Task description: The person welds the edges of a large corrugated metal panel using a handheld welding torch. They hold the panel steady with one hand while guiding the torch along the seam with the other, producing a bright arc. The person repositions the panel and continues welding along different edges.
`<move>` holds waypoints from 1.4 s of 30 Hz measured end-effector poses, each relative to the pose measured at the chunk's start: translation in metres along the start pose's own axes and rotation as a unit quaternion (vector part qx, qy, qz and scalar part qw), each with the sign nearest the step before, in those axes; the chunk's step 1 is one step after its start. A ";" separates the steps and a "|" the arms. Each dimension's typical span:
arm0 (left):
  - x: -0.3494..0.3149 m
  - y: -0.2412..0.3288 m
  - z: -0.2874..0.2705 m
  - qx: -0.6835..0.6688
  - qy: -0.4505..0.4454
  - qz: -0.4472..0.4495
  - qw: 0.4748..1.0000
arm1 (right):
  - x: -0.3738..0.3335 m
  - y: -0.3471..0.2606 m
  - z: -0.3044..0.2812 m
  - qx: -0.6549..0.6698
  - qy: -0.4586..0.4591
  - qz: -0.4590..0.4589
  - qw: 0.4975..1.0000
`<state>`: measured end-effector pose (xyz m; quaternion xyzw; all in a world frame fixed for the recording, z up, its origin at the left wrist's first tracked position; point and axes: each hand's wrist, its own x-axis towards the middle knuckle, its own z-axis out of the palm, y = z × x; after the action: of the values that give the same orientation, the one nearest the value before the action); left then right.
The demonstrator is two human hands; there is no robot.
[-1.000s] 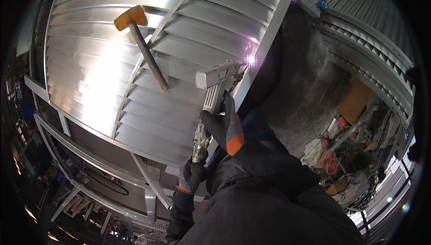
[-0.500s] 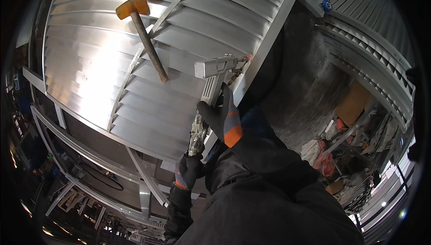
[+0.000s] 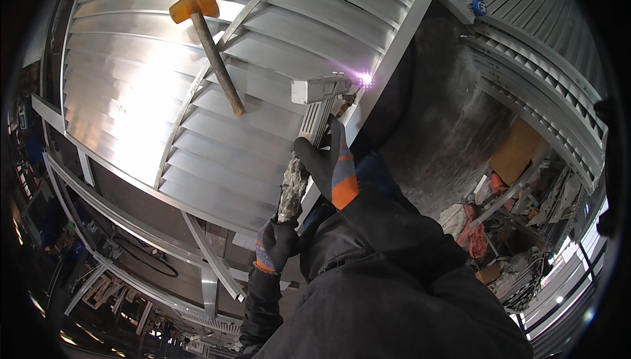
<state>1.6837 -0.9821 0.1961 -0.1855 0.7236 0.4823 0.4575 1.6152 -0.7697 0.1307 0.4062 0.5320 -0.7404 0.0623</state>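
A silver handheld laser welding gun (image 3: 317, 117) is in my hands, over the edge of a louvered metal panel (image 3: 217, 155). My right hand (image 3: 323, 158), in a grey and orange glove, wraps round its grip. Lower down, my left hand (image 3: 279, 244), gloved too, closes round the gun's plastic-wrapped cable (image 3: 292, 191). At the nozzle a bright violet-white glow (image 3: 365, 79) shows where a slat meets the panel's side frame (image 3: 399, 50). My right fingertips are partly hidden behind the grip.
A mallet with an orange head (image 3: 195, 5) and wooden handle lies on the slats. More louvered panels (image 3: 542, 23) stand at the right, near a blue round object (image 3: 478, 7). Scrap and a red plastic bag (image 3: 472, 234) lie below them. Metal frame bars (image 3: 131, 217) run along the left.
A violet-white glow has lit up at the nozzle, where only a small red spot showed before. The gun has shifted slightly right and up. Both hands keep their hold.
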 end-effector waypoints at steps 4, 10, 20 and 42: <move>0.001 0.001 0.001 -0.008 -0.006 0.013 1.000 | -0.001 0.001 0.001 0.014 0.003 0.012 1.000; -0.001 -0.004 -0.001 0.003 -0.008 0.014 1.000 | -0.005 -0.004 0.003 0.021 -0.005 0.018 1.000; -0.005 -0.020 -0.004 -0.002 -0.002 -0.001 1.000 | -0.011 -0.002 0.006 -0.041 0.001 0.024 0.999; -0.017 -0.035 -0.011 0.000 0.002 0.003 1.000 | -0.028 0.007 0.015 -0.019 -0.011 0.016 1.000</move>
<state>1.7117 -1.0106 0.1931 -0.1840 0.7254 0.4833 0.4543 1.6293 -0.7945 0.1461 0.4050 0.5386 -0.7337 0.0873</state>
